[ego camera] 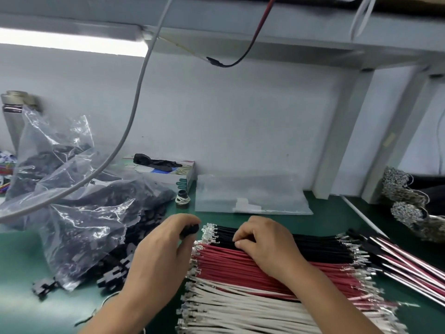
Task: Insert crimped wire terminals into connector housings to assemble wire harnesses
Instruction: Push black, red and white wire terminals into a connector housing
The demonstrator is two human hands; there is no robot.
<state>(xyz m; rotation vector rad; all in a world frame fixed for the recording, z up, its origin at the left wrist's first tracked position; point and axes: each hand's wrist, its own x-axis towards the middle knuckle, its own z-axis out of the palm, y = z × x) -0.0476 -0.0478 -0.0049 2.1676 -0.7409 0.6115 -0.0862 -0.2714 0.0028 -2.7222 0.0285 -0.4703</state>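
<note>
Green matting covers the bench (332, 208), backed by a pale wall w/ a lit lamp strip (72, 42) overhead at upper left. Clear plastic bags (79, 201) full of black connector housings are heaped on the left side; several loose housings (113, 273) are spilled from the bag mouth onto the mat. Wires are laid in three bands at centre front, crimped terminals (207, 233) facing left: white wires (240, 307) nearest, red wires (240, 259) in the middle, black wires (313, 244) farthest. Finished red/white/black harnesses (409, 261) are stacked at right, just beside the wire bands. A flat clear bag (252, 194) is seen against the wall behind the wires, w/ a small box (168, 169) to its left and a dark glove on top of it. A small tape roll (183, 198) sits in front of the box.

Right hand (262, 244) is rested on the black and red wires, fingers curled, thumb and forefinger pinching one black wire near its terminal end. Left hand (163, 247) is held just left of the terminals, fingers curled round a black connector housing (190, 231), which is kept close to, but apart from, the black wires' terminals.
</note>
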